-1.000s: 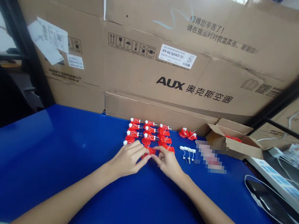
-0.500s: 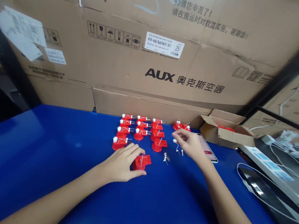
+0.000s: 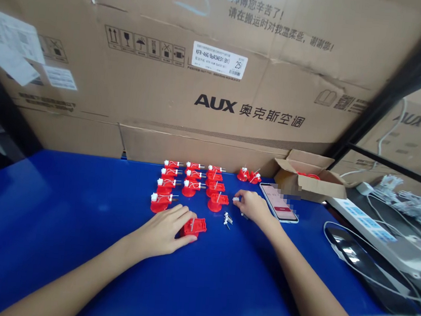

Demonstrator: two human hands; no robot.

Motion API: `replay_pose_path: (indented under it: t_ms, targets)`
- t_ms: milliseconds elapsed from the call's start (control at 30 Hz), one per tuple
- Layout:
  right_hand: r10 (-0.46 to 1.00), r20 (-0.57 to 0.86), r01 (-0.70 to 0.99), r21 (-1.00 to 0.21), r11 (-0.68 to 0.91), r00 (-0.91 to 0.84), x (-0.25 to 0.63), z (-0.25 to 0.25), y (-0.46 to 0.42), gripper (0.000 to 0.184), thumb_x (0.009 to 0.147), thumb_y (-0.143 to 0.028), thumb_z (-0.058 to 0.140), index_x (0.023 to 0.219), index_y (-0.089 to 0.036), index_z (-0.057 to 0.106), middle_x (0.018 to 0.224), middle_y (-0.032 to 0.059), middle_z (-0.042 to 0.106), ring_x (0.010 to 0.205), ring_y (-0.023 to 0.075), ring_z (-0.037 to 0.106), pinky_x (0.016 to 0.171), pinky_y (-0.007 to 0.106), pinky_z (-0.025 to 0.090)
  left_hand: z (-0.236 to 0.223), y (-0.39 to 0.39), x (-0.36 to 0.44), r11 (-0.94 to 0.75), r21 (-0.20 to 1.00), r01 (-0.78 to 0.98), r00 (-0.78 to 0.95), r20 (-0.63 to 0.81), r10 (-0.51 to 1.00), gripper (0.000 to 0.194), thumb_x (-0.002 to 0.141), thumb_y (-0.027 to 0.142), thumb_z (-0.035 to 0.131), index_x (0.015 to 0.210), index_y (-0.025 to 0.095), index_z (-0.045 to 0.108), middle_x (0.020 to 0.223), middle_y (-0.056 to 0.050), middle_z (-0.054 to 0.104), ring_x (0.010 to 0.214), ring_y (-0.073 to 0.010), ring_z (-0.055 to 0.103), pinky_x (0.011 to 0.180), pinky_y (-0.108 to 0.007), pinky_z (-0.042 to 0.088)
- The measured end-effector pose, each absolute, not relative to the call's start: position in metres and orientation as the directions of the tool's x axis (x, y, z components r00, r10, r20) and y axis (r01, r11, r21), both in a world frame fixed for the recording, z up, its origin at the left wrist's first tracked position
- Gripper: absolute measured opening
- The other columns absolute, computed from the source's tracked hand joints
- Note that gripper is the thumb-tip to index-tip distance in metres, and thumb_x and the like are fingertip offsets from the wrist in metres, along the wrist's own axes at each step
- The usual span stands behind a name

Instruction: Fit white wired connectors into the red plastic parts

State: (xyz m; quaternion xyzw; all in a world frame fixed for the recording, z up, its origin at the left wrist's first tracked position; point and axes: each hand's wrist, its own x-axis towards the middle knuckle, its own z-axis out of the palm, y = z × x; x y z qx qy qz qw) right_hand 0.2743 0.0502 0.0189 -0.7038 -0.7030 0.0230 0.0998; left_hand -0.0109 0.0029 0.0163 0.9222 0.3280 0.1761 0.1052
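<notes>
My left hand (image 3: 170, 228) is wrapped round a red plastic base (image 3: 197, 225) with an upright metal pin, its thumb along the near side. The base is on the blue table, its left part hidden by my fingers. My right hand (image 3: 252, 205) is closed, fingertips pinching a small white part (image 3: 236, 199) at the table; most of that part is hidden. Just left of my right hand lies a small cluster of white and metal pieces (image 3: 228, 220). Beyond my left hand stand rows of red bases, several with white wired parts (image 3: 162, 199), others with bare pins (image 3: 218, 201).
Two red pieces (image 3: 249, 175) stand at the back. Right of them are a phone (image 3: 278, 203) and an open cardboard box (image 3: 317, 188) holding red things. Farther right lie a power strip (image 3: 368, 225), cables and a black glossy device (image 3: 356, 264). A large carton (image 3: 156, 103) walls off the back.
My right hand has come down from above the small white parts and closed on one of them. My left hand's thumb has moved in against the red base. The view has shifted slightly.
</notes>
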Motion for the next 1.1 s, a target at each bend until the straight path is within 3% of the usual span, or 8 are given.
replay_pose_path:
  t_ms: [133,333,433,567,667,767,933,1100]
  targets:
    - [0.993,0.12,0.982,-0.187,0.03,-0.007,0.27,0.018,0.047,0.025,0.08,-0.039,0.057,0.094,-0.02,0.065,0.088,0.0075,0.069,0.082,0.0213,0.064,0.061,0.025,0.041,0.013,0.003,-0.008,-0.743,0.417,0.524,0.696,0.294,0.655,0.023,0.084,0.037,0.055,0.1,0.02,0.054,0.099,-0.005,0.057,0.093,-0.0205,0.055,0.079,-0.032,0.045]
    - [0.985,0.175,0.972,-0.228,0.046,-0.006,0.263,0.018,0.043,0.012,0.076,-0.026,0.061,0.082,-0.018,0.065,0.08,0.0056,0.066,0.073,0.0185,0.063,0.056,0.024,0.039,0.008,0.002,-0.001,-0.607,0.631,0.483,0.596,0.271,0.756,0.021,0.077,0.03,0.062,0.091,0.02,0.05,0.085,0.0,0.06,0.077,-0.0165,0.059,0.071,-0.03,0.047]
    - [0.967,0.256,0.963,-0.263,0.06,0.009,0.26,0.025,0.04,0.012,0.077,-0.028,0.06,0.082,-0.018,0.065,0.083,0.0058,0.065,0.075,0.0188,0.062,0.059,0.025,0.04,0.01,0.001,-0.001,-0.617,0.639,0.459,0.581,0.309,0.753,0.021,0.078,0.03,0.061,0.092,0.02,0.05,0.086,0.001,0.061,0.077,-0.0159,0.06,0.071,-0.029,0.047]
    - [0.904,0.421,0.943,-0.322,0.081,0.066,0.254,0.036,0.036,0.022,0.086,-0.033,0.049,0.096,-0.017,0.061,0.093,0.0072,0.064,0.08,0.0181,0.06,0.068,0.028,0.044,0.012,0.002,-0.003,-0.645,0.602,0.471,0.55,0.371,0.748,0.032,0.078,0.038,0.063,0.103,0.022,0.052,0.103,-0.003,0.061,0.095,-0.0196,0.059,0.084,-0.034,0.047]
    - [0.741,0.665,0.888,-0.394,0.236,0.097,0.246,0.043,0.029,0.023,0.088,-0.033,0.048,0.097,-0.015,0.06,0.089,0.0074,0.063,0.075,0.0169,0.058,0.068,0.028,0.045,0.012,0.003,-0.005,-0.616,0.604,0.505,0.496,0.381,0.78,0.038,0.078,0.041,0.062,0.109,0.023,0.05,0.111,-0.004,0.06,0.102,-0.0213,0.058,0.089,-0.037,0.046]
    - [0.561,0.827,0.807,-0.356,0.472,0.037,0.235,0.048,0.015,0.017,0.085,-0.025,0.052,0.097,-0.016,0.06,0.082,0.0063,0.062,0.071,0.0167,0.057,0.066,0.03,0.047,0.013,0.002,-0.006,-0.629,0.597,0.499,0.494,0.4,0.772,0.033,0.08,0.041,0.06,0.106,0.023,0.052,0.107,-0.003,0.063,0.098,-0.0201,0.06,0.086,-0.035,0.048]
    - [0.401,0.896,0.646,-0.193,0.739,-0.191,0.21,0.038,-0.01,0.031,0.078,-0.012,0.058,0.108,-0.019,0.054,0.09,0.0084,0.064,0.08,0.0205,0.061,0.069,0.034,0.051,0.012,0.002,-0.007,-0.648,0.584,0.489,0.468,0.452,0.76,0.044,0.076,0.042,0.065,0.112,0.023,0.049,0.11,-0.005,0.062,0.1,-0.0213,0.06,0.088,-0.036,0.048]
    - [0.41,0.836,0.5,-0.196,0.843,-0.365,0.195,0.028,-0.026,0.038,0.076,-0.007,0.058,0.112,-0.019,0.052,0.096,0.0098,0.065,0.087,0.021,0.062,0.075,0.035,0.053,0.011,0.002,-0.008,-0.699,0.538,0.471,0.459,0.528,0.715,0.037,0.074,0.039,0.068,0.101,0.022,0.051,0.098,-0.003,0.062,0.092,-0.02,0.06,0.084,-0.035,0.048]
